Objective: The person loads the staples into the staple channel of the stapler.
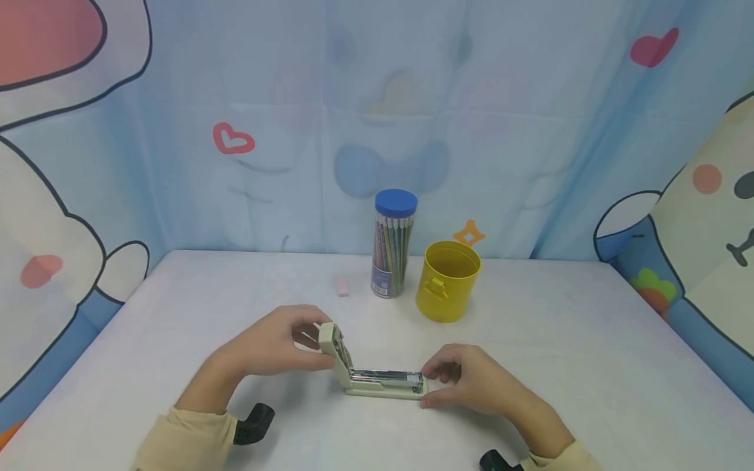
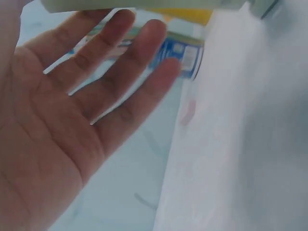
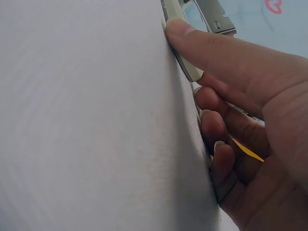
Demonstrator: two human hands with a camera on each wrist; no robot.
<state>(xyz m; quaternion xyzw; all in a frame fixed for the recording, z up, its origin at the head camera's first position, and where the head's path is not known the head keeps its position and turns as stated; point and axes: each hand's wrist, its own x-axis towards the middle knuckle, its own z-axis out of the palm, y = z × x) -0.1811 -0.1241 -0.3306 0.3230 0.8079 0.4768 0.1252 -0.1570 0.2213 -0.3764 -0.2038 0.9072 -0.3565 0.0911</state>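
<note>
A pale green stapler [image 1: 385, 393] lies opened out on the white table, its top arm [image 1: 327, 340] swung up at the left and its metal staple channel [image 1: 385, 377] exposed. My left hand [image 1: 283, 343] holds the raised arm between thumb and fingers. In the left wrist view, the other fingers [image 2: 113, 79] of that hand spread loosely below the stapler's pale body [image 2: 144, 5]. My right hand [image 1: 465, 379] pinches the right end of the base. Its thumb presses on the edge of the base [image 3: 185, 62] in the right wrist view, with the lower fingers curled by the tabletop.
Behind the stapler stand a clear jar of pencils [image 1: 391, 248] with a blue lid and an open yellow cup [image 1: 444, 288]. A small pink eraser-like block [image 1: 342, 286] lies left of the jar. A printed blue curtain [image 1: 283, 78] hangs along the table's back edge.
</note>
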